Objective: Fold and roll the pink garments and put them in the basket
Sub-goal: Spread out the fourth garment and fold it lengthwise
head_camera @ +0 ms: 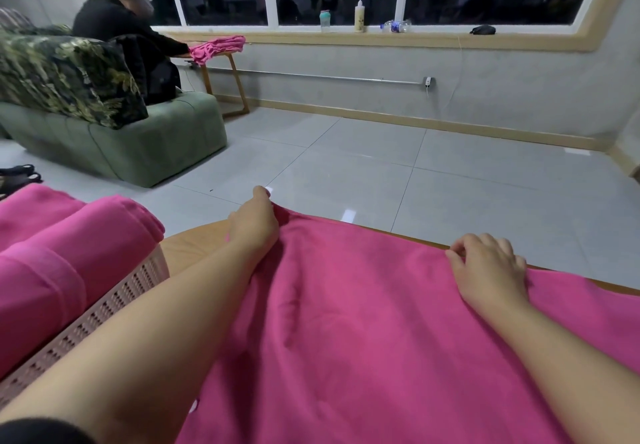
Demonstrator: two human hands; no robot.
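Observation:
A pink garment [363,333] lies spread over a wooden table [188,246] in front of me. My left hand [254,225] pinches the garment's far left corner at the table's far edge. Further right on that same far edge, my right hand [488,270] has its fingers curled on the cloth. To the left stands a perforated pale basket [114,305] holding rolled pink garments [69,253].
Across a grey tiled floor [381,166], another person [117,24] sits on a green sofa [138,139] handling pink cloth [216,47] on a small wooden side table [239,83]. Bottles stand on the window sill [360,14].

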